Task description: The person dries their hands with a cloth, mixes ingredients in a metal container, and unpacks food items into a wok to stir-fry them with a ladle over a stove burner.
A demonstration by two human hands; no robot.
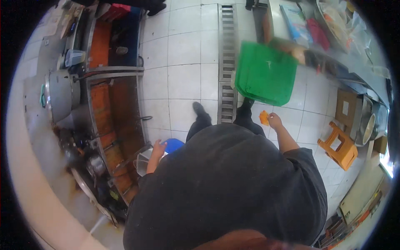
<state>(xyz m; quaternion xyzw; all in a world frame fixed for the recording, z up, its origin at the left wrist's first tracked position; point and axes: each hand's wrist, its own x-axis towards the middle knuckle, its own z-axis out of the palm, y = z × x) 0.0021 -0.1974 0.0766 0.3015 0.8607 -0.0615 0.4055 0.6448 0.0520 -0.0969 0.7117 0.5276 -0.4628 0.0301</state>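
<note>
My right hand (275,121) grips a small crumpled orange piece (264,118), perhaps a cloth or a food scrap, held low over the tiles. My left hand (158,150) hangs at my side with its fingers apart and nothing visible in it. Below or beside that hand are a blue round-edged object (173,145) and a whitish container (144,161), both partly covered by my body. A large green plastic lid or bin (266,73) is ahead on my right, past my right foot.
A metal floor drain grate (227,56) runs ahead over white tiles. Along the left stands a stove frame (115,73) with a large pot (61,95). To the right are a yellow plastic stool (340,147), a cardboard box (346,107) and a laden counter (331,53). Another person's shoe (157,9) shows at the top.
</note>
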